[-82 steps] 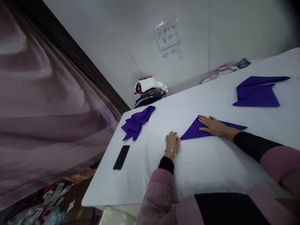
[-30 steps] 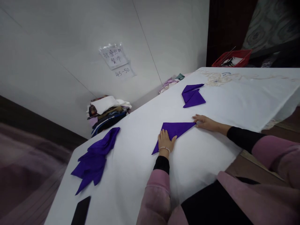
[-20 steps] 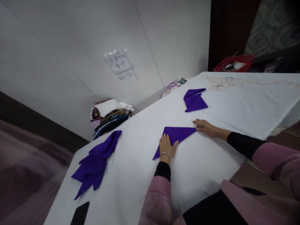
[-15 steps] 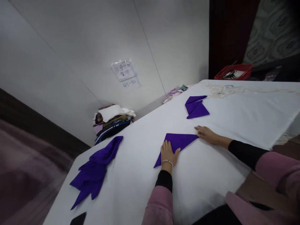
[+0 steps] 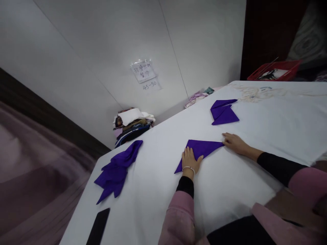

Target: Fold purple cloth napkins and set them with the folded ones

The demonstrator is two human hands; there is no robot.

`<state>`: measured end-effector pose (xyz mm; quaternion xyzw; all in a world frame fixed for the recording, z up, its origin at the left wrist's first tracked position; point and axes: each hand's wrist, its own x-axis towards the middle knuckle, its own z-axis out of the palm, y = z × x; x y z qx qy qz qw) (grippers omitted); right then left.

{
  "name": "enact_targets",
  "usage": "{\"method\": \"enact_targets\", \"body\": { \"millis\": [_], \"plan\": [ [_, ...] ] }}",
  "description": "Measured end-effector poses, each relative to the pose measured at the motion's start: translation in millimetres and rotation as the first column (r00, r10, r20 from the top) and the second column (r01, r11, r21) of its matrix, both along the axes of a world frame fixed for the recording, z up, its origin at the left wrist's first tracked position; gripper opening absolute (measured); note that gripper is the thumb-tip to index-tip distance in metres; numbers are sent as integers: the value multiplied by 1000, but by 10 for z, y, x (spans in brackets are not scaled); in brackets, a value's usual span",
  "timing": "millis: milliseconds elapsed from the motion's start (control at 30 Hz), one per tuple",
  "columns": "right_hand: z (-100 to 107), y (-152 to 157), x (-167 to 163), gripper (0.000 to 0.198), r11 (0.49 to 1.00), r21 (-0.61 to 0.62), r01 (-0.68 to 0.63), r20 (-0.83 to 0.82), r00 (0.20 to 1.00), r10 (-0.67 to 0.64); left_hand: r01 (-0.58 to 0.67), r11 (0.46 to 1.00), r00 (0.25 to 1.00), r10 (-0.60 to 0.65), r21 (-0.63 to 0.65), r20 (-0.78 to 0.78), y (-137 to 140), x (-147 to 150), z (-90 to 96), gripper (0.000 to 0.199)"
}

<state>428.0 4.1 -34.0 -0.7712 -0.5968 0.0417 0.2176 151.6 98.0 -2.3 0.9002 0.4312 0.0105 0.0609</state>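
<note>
My left hand (image 5: 191, 161) lies flat with fingers spread on a folded purple napkin (image 5: 203, 146), pressing it to the white-covered table. The napkin is a long pointed shape, one tip toward me on the left and another to the right. At that right tip rests my right hand (image 5: 235, 143), its thumb side touching the point and its index finger stretched out on the tablecloth. Farther back lies another folded purple napkin (image 5: 224, 113) with two points. A loose pile of purple napkins (image 5: 117, 170) sits to the left.
A black flat object (image 5: 98, 227) lies at the table's near left. Beyond the far edge are a stack of folded clothes (image 5: 133, 127) and some pinkish fabric (image 5: 196, 98). A red basket (image 5: 291, 69) holds scissors at the back right. Handwritten paper signs (image 5: 144, 71) hang on the wall.
The view has shifted, so the table items appear farther right and slightly higher, and more of the black object shows. Both hands keep their places on the napkin.
</note>
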Motion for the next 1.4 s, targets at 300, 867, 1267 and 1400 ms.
{"method": "enact_targets", "body": {
  "millis": [300,867,1267,1400],
  "plan": [
    [-5,-65,26,27,995,82,54,-82,996,-47,6,999,997,-2,43,-74,11,22,17,78],
    [59,-110,24,24,997,67,-26,-39,999,29,2,995,994,9,104,-107,1,25,32,76],
    [130,-147,-315,47,981,167,-103,94,992,89,14,1000,997,-12,27,-82,12,14,35,86],
    [99,-175,-752,66,899,120,-422,151,903,403,11,999,996,-6,50,-86,14,15,24,84]
  ]
}}
